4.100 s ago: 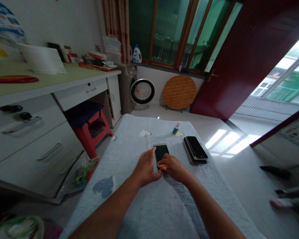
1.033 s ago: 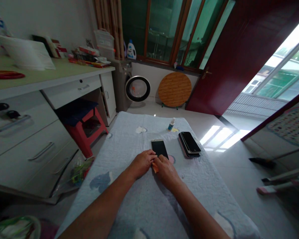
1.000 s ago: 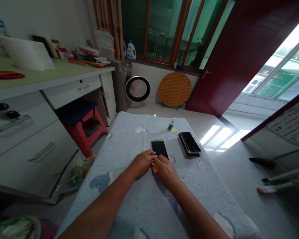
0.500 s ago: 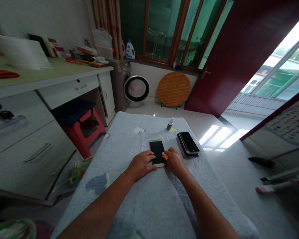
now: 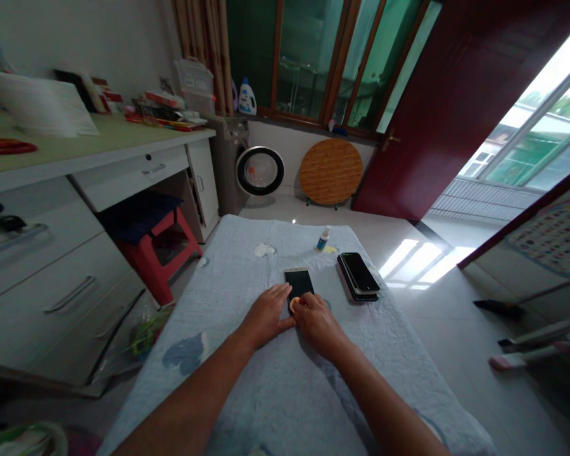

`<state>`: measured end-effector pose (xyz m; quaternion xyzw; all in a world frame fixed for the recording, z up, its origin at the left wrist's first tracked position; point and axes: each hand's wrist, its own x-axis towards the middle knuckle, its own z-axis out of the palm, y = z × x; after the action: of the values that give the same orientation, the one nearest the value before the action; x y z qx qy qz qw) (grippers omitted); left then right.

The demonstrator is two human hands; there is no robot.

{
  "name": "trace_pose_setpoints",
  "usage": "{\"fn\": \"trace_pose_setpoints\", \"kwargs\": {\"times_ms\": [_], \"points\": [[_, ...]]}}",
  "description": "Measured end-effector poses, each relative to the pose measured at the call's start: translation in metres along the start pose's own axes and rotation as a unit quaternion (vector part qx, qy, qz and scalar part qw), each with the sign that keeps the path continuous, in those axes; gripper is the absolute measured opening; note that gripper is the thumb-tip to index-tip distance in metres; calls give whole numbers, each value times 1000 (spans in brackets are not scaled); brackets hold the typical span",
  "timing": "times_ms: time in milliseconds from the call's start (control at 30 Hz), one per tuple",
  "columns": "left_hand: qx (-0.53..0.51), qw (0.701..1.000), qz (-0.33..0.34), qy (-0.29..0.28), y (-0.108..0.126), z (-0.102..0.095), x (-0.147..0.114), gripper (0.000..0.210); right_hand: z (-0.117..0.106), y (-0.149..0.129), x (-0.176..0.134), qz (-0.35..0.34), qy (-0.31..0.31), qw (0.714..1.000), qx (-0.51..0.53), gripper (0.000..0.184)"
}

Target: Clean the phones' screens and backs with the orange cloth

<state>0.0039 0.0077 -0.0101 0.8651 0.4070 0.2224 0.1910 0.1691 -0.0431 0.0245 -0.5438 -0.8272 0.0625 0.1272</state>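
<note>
Phone (image 5: pixel 298 280), dark screen up, lying on the pale blue quilted cloth (image 5: pixel 275 392) that covers the work surface, near its middle and just ahead of both hands. The left hand (image 5: pixel 266 315) rests flat at the phone's near left edge, fingers spread and pressing down, closed on nothing. The right hand (image 5: pixel 316 320) lies over the phone's near end with its fingertips pinched on a small orange pad (image 5: pixel 294 306), which touches the lower part of the screen; whether this is a cloth or a sponge cannot be told at this size.

Compared with half a second earlier, the orange pad has moved from the phone's right edge to its near end, and the right hand has drawn in beside the left; a second before, it sat at the near left corner. The left hand has stayed at the left edge throughout. This back-and-forth probably means the screen is being wiped in passes while the left hand steadies the handset, with the wiping not yet finished.

To the right, apart from the hands, lies a stack of dark phones (image 5: pixel 358 276). Farther off stand a small spray bottle (image 5: pixel 322 239) and a crumpled white wad (image 5: pixel 265 250).
</note>
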Motion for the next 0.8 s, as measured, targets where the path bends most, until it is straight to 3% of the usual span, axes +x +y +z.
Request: {"fn": "trace_pose_setpoints", "kwargs": {"times_ms": [200,433,633,800], "points": [[27,999,6,-18,1,-4,0,62,3,29,2,49,27,998,1,23],[20,1000,-2,-23,2,-6,1,63,8,59,63,95,33,994,-38,28],[-37,999,-11,-9,4,-8,-1,62,9,48,94,62,12,996,-59,28],[-60,997,-18,39,2,-6,-1,80,11,28,76,-2,5,1000,-24,30]]}}
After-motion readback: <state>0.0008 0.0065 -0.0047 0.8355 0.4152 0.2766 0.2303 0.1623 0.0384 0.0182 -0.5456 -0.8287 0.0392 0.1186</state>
